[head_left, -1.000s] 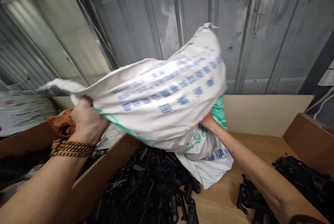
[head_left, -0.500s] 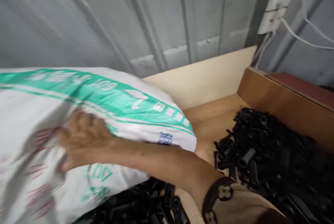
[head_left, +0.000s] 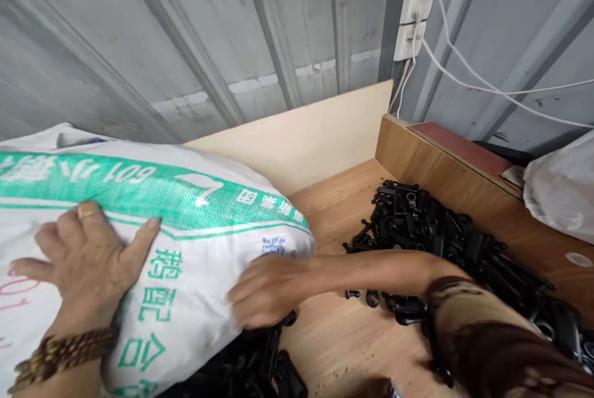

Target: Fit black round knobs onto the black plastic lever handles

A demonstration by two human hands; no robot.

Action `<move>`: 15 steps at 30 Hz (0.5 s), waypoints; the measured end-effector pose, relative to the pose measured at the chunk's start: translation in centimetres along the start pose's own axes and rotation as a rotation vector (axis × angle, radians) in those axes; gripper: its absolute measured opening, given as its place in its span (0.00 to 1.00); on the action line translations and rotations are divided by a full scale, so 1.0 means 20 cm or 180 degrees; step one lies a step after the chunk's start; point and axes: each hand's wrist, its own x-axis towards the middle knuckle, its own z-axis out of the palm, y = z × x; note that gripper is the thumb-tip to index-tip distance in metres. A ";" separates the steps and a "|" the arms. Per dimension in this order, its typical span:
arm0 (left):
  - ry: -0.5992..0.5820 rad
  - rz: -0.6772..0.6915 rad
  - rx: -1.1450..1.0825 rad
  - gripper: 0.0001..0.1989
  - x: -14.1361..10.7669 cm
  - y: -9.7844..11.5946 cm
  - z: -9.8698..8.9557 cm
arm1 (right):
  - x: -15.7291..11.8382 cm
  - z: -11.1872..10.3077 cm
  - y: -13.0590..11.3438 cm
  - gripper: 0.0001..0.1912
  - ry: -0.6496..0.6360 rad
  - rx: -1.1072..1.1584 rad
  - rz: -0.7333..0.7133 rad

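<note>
Wall [head_left: 297,20] standing behind a sack [head_left: 199,268].
Left hand [head_left: 90,262] is resting on it, fingers spread; right hand [head_left: 271,289] is touching its end, fingers together, grip unclear.

Woven plastic sack [head_left: 195,262], glossy plastic-looking parts [head_left: 417,221], smooth wood-grain tabletop [head_left: 329,342], ribbed metal wall [head_left: 297,20]

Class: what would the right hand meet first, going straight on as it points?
The white sack, which the right hand seems to touch; further along, perhaps the left hand, though depth is unclear.
</note>
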 end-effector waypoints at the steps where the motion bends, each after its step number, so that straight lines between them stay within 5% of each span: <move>1: 0.0142 0.0044 0.0144 0.40 0.01 -0.01 0.02 | -0.19 -0.04 0.03 0.13 -0.0119 0.0089 0.0314; 4: 0.0303 0.0169 0.0357 0.41 0.02 -0.04 0.08 | -0.63 -0.09 0.12 0.16 -0.0779 -0.0222 0.2588; 7: 0.0302 0.0164 0.0385 0.42 0.02 -0.06 0.09 | -0.82 0.02 0.16 0.13 -0.1372 0.0020 0.2723; 11: 0.0298 0.0143 0.0339 0.42 0.01 -0.04 0.08 | -0.87 0.22 0.09 0.23 -0.1942 0.0333 0.2518; 15: 0.0179 0.0130 0.0279 0.41 -0.01 -0.01 0.06 | -0.96 0.25 0.01 0.20 -0.2431 0.0427 0.2441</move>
